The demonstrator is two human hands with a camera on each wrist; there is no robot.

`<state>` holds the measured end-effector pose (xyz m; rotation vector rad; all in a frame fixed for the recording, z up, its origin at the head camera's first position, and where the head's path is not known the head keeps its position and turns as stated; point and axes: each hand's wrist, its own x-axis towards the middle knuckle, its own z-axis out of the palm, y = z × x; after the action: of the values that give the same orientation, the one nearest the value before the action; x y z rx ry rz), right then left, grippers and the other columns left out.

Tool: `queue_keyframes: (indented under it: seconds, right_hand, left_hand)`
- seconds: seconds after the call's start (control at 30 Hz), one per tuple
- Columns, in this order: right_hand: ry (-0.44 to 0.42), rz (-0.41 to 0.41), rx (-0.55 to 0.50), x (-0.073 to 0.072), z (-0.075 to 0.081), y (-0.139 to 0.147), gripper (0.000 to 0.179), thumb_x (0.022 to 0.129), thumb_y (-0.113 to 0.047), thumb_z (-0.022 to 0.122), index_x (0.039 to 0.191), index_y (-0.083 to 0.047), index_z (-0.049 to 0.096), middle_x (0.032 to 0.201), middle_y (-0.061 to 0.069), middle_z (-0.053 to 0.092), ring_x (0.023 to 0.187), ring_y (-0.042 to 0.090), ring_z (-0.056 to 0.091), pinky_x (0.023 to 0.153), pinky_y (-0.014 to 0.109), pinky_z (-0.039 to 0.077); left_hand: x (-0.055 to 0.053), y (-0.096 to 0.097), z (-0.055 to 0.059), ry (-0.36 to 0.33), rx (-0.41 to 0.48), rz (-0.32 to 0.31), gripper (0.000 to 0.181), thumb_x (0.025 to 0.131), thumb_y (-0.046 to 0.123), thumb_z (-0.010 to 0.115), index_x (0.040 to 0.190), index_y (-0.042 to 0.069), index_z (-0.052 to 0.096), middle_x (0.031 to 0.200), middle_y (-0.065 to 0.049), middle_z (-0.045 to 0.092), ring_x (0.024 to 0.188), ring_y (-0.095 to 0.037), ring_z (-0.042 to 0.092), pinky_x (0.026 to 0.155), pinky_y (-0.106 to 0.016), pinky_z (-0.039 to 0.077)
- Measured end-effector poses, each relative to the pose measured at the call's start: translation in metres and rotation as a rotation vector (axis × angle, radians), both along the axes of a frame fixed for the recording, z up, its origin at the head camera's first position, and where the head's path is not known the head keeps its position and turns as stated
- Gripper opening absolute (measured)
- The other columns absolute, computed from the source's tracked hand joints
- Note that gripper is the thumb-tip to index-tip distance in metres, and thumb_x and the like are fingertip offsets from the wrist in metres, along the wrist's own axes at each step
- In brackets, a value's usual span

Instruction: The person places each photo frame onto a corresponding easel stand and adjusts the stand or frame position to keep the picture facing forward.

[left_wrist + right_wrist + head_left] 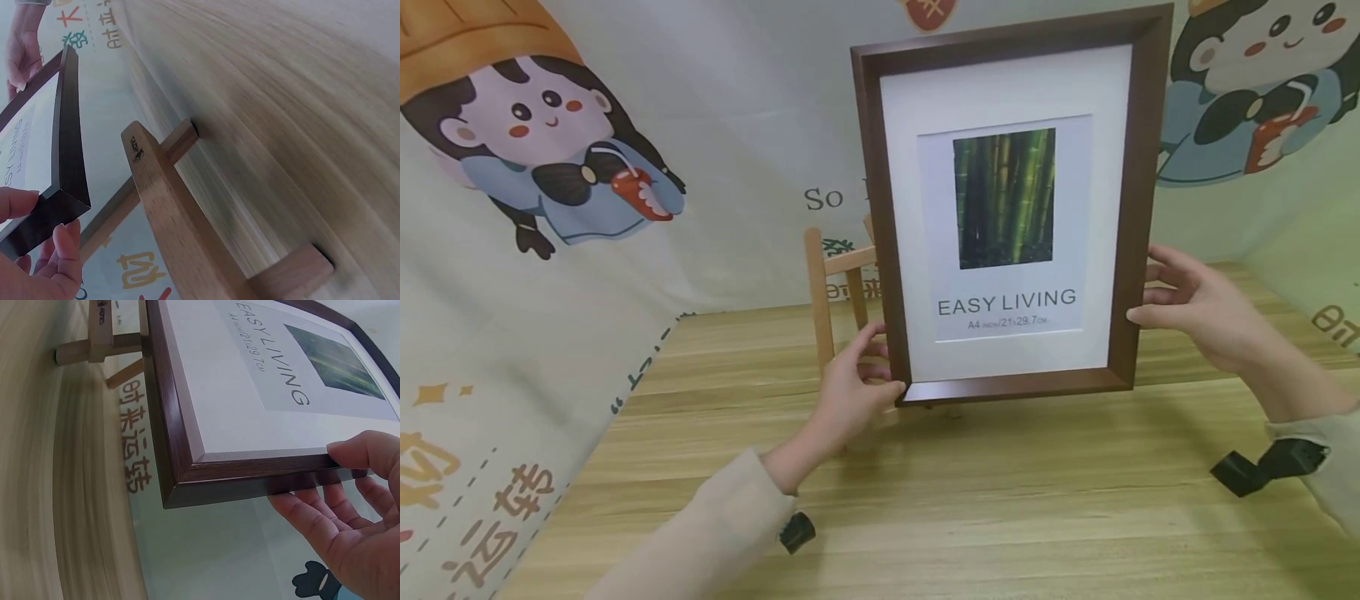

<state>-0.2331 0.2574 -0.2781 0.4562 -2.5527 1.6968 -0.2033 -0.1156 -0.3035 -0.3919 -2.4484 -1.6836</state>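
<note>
A dark brown picture frame [1011, 385] is held upright, slightly tilted, above the table. Inside its white mat sits a green bamboo photo [1004, 200] over the words "EASY LIVING". My left hand [855, 379] grips the lower left corner, thumb in front and fingers behind; the left wrist view shows that corner [70, 150] pinched. On the opposite side edge, my right hand [1206, 312] holds the frame, its thumb on the front [340, 455] and its fingers along the outer side. Partly hidden behind the frame stands a light wooden easel [820, 292], its ledge bar [181, 219] close to the left hand.
The wood-grain table [1060, 500] stretches below both hands. A printed cloth [737, 125] with cartoon figures and lettering hangs behind and along the sides. Black straps [1262, 467] hang at the sleeve cuffs.
</note>
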Motion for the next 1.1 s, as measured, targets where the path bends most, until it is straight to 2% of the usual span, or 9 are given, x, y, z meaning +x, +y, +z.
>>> queue_keyframes:
  seconds: [0.37, 0.7, 0.87, 1.1]
  right_hand:
    - [0.008, 0.015, -0.008, -0.004, 0.002, -0.016, 0.081, 0.087, 0.000, 0.057, 0.146, -0.001, 0.002, 0.114, -0.013, 0.038, 0.096, 0.000, 0.044, 0.074, 0.008, 0.045]
    - [0.014, 0.072, -0.119, -0.012, 0.002, -0.031, 0.082, 0.084, 0.006, 0.057, 0.146, 0.000, 0.004, 0.114, -0.007, 0.038, 0.096, 0.004, 0.044, 0.074, 0.011, 0.046]
    - [0.011, 0.096, -0.153, -0.015, 0.002, -0.039, 0.080, 0.083, 0.009, 0.056, 0.145, 0.002, 0.006, 0.110, -0.005, 0.041, 0.093, 0.005, 0.047, 0.074, 0.012, 0.047]
    - [-0.018, 0.077, -0.093, -0.017, 0.003, -0.048, 0.081, 0.084, 0.003, 0.057, 0.146, -0.003, 0.006, 0.114, -0.005, 0.038, 0.097, 0.003, 0.045, 0.077, 0.011, 0.046]
  left_hand:
    - [-0.001, -0.013, 0.002, -0.025, -0.025, 0.033, 0.070, 0.070, -0.015, 0.066, 0.133, 0.003, 0.042, 0.107, -0.019, 0.056, 0.081, -0.024, 0.060, 0.073, -0.027, 0.053]
    - [0.000, -0.025, 0.001, -0.039, -0.010, 0.066, 0.072, 0.070, -0.016, 0.065, 0.135, 0.002, 0.040, 0.107, -0.020, 0.056, 0.081, -0.023, 0.059, 0.071, -0.020, 0.051]
    - [0.003, -0.029, 0.000, -0.035, -0.034, 0.088, 0.072, 0.070, -0.016, 0.065, 0.135, 0.001, 0.040, 0.106, -0.021, 0.056, 0.081, -0.023, 0.060, 0.072, -0.021, 0.051]
    - [0.007, -0.034, 0.000, -0.042, -0.047, 0.119, 0.070, 0.070, -0.016, 0.065, 0.134, 0.001, 0.041, 0.105, -0.021, 0.056, 0.082, -0.025, 0.060, 0.072, -0.021, 0.050]
